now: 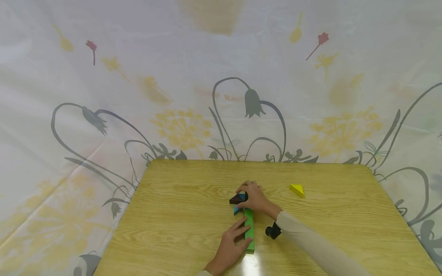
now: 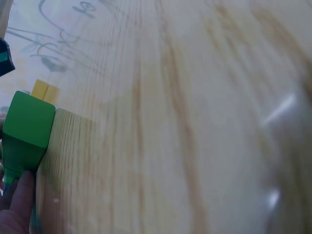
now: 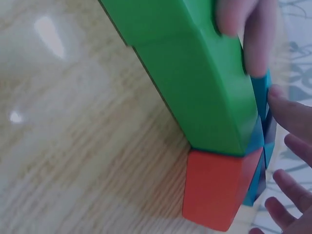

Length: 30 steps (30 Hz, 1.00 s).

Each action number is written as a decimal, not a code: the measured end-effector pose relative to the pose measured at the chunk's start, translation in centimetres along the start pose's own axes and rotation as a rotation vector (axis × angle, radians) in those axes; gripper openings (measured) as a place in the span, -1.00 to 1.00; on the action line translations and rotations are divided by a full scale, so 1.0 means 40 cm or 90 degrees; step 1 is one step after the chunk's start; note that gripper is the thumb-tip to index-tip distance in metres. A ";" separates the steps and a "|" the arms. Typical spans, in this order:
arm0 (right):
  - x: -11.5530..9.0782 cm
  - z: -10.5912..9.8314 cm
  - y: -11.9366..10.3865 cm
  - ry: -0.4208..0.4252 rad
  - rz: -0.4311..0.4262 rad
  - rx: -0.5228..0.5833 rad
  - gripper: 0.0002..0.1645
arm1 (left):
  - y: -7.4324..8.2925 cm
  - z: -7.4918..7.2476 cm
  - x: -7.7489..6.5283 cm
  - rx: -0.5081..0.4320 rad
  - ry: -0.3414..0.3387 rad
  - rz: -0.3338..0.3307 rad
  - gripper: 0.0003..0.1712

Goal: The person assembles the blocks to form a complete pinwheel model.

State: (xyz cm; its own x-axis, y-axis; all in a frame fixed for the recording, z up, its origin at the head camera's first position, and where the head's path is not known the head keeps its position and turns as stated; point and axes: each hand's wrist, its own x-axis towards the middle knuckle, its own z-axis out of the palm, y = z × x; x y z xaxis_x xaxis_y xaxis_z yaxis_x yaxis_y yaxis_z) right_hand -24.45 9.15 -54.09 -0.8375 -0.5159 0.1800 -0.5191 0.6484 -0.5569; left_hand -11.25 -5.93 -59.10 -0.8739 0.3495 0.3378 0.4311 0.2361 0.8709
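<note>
Two long green blocks (image 1: 249, 232) lie end to end on the table, the joint between them visible in the right wrist view. A red block (image 3: 212, 190) continues the row. Along its side are blue blocks (image 1: 237, 209) and a dark triangular block (image 1: 236, 199). My left hand (image 1: 230, 245) rests along the green row's left side, fingers fairly straight and touching it. Over the far end arches my right hand (image 1: 255, 197), with its thumb at a blue block and the other fingers spread loosely beside the blue and dark pieces. From the head, this hand hides the red block.
A yellow triangular block (image 1: 297, 189) lies on the table (image 1: 345, 214), to the right of and beyond the row. The black wrist camera (image 1: 273, 231) hangs under the right wrist. Behind the table's far edge is a flower-printed curtain (image 1: 183, 126).
</note>
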 end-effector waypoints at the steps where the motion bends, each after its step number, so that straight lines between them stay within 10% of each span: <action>1: 0.001 -0.003 0.003 -0.007 0.006 0.006 -0.46 | -0.001 0.000 0.000 0.002 0.000 0.001 -0.54; 30: 0.013 -0.014 0.040 -0.060 -0.009 0.051 -0.50 | -0.004 0.004 -0.003 0.004 0.008 0.003 -0.53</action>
State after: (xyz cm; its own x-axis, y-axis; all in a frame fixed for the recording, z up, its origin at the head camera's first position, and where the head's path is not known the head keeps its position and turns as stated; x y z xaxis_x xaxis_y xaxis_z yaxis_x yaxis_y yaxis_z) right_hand -25.82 10.22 -54.41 -0.8087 -0.5774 0.1127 -0.5120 0.5964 -0.6182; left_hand -11.18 -5.87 -59.33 -0.8746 0.3388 0.3467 0.4367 0.2400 0.8670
